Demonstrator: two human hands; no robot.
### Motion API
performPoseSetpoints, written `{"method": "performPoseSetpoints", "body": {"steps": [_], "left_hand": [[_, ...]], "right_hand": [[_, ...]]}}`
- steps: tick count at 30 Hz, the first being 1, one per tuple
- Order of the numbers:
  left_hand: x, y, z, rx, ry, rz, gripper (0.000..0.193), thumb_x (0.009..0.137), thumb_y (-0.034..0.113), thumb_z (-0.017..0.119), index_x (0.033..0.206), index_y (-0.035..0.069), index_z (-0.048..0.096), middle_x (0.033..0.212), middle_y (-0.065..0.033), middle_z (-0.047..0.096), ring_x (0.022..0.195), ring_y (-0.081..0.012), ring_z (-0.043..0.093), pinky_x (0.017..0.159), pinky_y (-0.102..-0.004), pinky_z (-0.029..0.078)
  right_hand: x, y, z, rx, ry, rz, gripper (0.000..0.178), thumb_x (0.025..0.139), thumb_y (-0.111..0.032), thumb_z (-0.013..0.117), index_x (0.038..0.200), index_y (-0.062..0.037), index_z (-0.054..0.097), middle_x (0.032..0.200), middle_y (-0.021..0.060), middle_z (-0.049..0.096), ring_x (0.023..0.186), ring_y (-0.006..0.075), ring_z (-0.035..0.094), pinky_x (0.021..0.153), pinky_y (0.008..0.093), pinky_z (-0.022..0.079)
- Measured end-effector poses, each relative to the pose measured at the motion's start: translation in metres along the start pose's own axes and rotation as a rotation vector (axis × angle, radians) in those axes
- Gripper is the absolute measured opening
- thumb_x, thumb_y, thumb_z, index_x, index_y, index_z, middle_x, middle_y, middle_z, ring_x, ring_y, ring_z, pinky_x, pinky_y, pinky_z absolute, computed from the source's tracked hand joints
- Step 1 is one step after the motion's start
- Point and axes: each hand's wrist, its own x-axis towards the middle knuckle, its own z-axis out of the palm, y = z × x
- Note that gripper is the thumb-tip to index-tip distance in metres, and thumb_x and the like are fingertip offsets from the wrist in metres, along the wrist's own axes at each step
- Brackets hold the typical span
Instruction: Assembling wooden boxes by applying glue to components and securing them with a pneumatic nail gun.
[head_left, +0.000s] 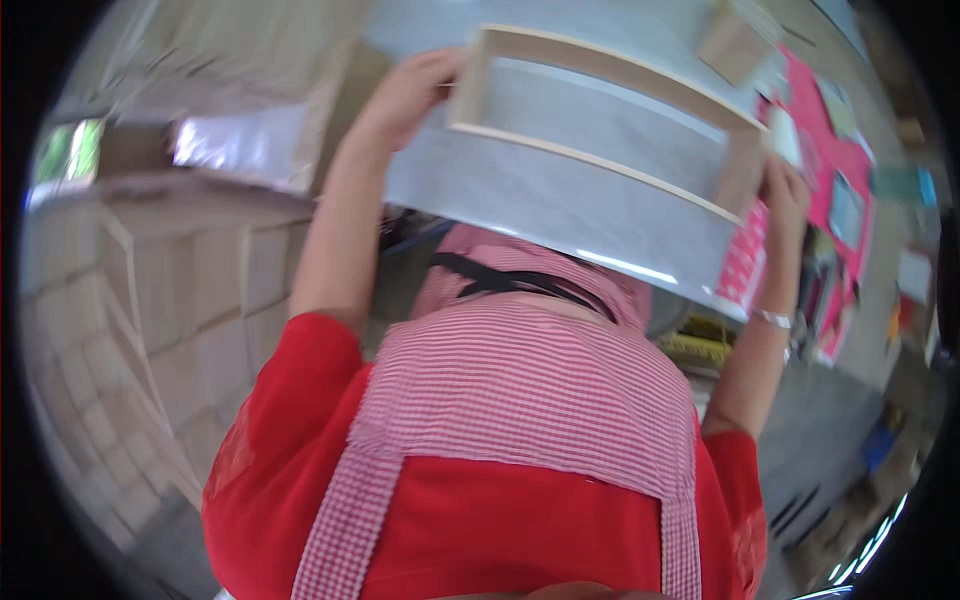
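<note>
A long, shallow rectangular wooden frame [595, 160] of pale wood is held up between my two hands, over a grey table [480, 185]. The tabletop shows through its opening. My left hand [412, 95] grips the frame's left short end, the fingers bent around it. At the opposite short end, my right hand [785, 190] holds the lower right corner, with its fingers partly hidden behind the wood. The frame tilts, its right end lower in the picture than its left.
Stacked pale wooden boxes or boards [190, 290] fill the left side. On the right lies a bright pink cloth [850, 165] with assorted items on it. A brown cardboard-like box [738, 45] sits at the table's far right. Something yellow [697, 343] shows below the table edge.
</note>
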Motion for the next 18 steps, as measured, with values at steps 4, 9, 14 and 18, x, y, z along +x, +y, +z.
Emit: {"method": "performPoseSetpoints", "body": {"steps": [4,9,14,18], "left_hand": [[-0.025,0.011,0.011,-0.269,-0.017,-0.051,0.036,0.101,0.026,0.055,0.128,0.004,0.063,0.11,-0.0019,0.066,0.101,-0.0126,0.058,0.095,-0.0322,0.045],[-0.045,-0.002,0.017,-0.248,-0.051,-0.063,0.046,0.097,0.022,0.061,0.135,-0.002,0.054,0.127,-0.0071,0.062,0.115,-0.0163,0.057,0.101,-0.0324,0.044],[-0.042,-0.003,0.017,-0.246,-0.029,-0.093,0.048,0.097,0.02,0.06,0.138,-0.002,0.051,0.131,-0.0085,0.059,0.118,-0.0166,0.056,0.102,-0.0325,0.043],[-0.041,-0.004,0.018,-0.263,-0.016,-0.105,0.047,0.098,0.021,0.057,0.138,-0.003,0.05,0.132,-0.0095,0.058,0.12,-0.0174,0.055,0.104,-0.0331,0.042]], "right_hand": [[-0.013,0.011,-0.01,0.07,-0.037,0.012,0.037,0.103,-0.031,0.054,0.106,0.0012,0.071,0.085,-0.0019,0.064,0.072,0.006,0.055,0.064,0.0217,0.044],[-0.023,0.018,-0.014,0.191,-0.059,0.083,0.044,0.104,-0.036,0.049,0.113,0.0027,0.068,0.091,0.0016,0.067,0.076,0.0069,0.059,0.07,0.0228,0.047],[-0.034,0.011,-0.007,0.192,-0.05,0.101,0.045,0.105,-0.035,0.049,0.111,0.0054,0.068,0.093,0.0057,0.07,0.079,0.0082,0.062,0.073,0.0239,0.05],[-0.053,0.023,0.0,0.211,-0.032,0.15,0.049,0.105,-0.037,0.047,0.115,0.007,0.065,0.096,0.0079,0.07,0.086,0.0121,0.064,0.082,0.028,0.051]]}}
